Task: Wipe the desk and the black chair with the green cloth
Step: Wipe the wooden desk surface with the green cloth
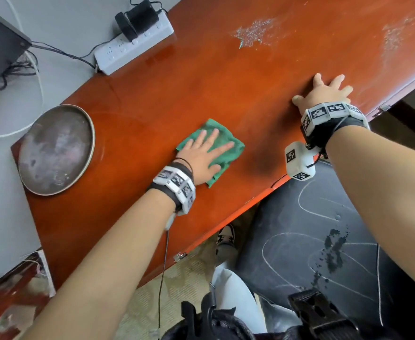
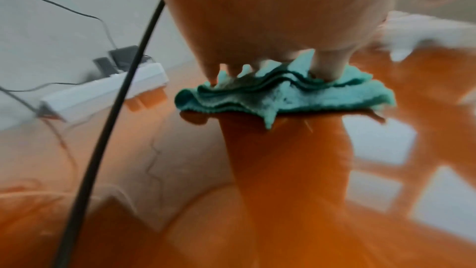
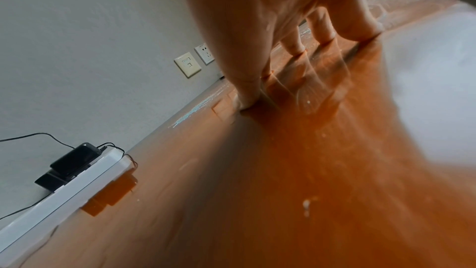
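Note:
A folded green cloth [image 1: 222, 150] [image 2: 288, 97] lies on the glossy red-brown desk [image 1: 177, 82] [image 3: 231, 170]. My left hand [image 1: 205, 153] [image 2: 257, 27] presses flat on the cloth with straight, spread fingers. Farther right, near the desk's front edge, my right hand [image 1: 325, 93] [image 3: 270, 27] rests with spread fingers on bare wood and holds nothing. Whitish speckled smears [image 1: 254, 31] mark the desk beyond the hands. The black chair seat [image 1: 324, 229], with chalk-like lines and a dark wet splatter [image 1: 333, 251], stands below the desk edge at right.
A round metal tray [image 1: 56, 149] sits at the desk's left end. A white power strip [image 1: 132, 49] [image 2: 103, 93] [image 3: 64, 191] with black adapters and cables lies against the wall. Wall sockets [image 3: 195, 60] show behind. My shoe [image 1: 226, 238] and carpet are under the desk.

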